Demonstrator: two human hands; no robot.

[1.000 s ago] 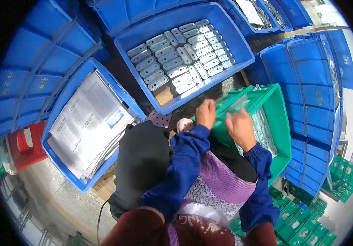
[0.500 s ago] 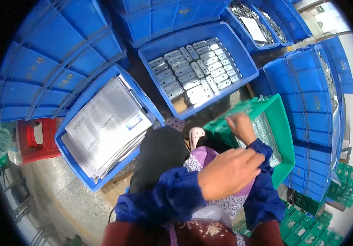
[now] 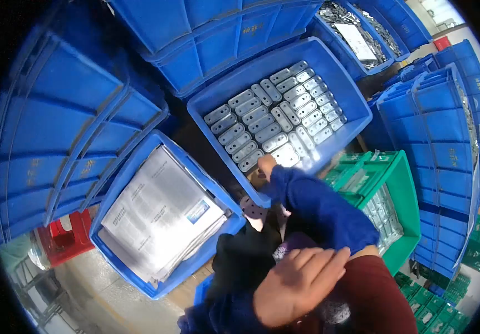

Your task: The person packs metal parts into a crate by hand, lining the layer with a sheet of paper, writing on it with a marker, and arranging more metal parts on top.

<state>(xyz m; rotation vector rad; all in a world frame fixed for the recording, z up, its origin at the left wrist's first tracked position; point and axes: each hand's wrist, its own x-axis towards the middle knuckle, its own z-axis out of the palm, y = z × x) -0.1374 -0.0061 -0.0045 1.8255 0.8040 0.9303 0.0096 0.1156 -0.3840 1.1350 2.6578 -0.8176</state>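
Observation:
My right hand reaches into the near corner of a blue bin. It is beside rows of oblong metal parts, each with dark holes on top. Much of that hand is hidden, and its grip does not show. My left hand is in front of my body, back upward, fingers stretched out, with nothing seen in it. A green crate tilts open to the right of my right sleeve, with shiny metal parts inside.
A blue bin of printed paper sheets stands to the left. Tall stacked blue bins rise at left, back and right. Bins of small metal pieces are at the back right. A red crate sits at far left.
My right hand has gone from above the green crate to the near corner of the blue parts bin. My left hand has lowered toward my lap, and the view has shifted.

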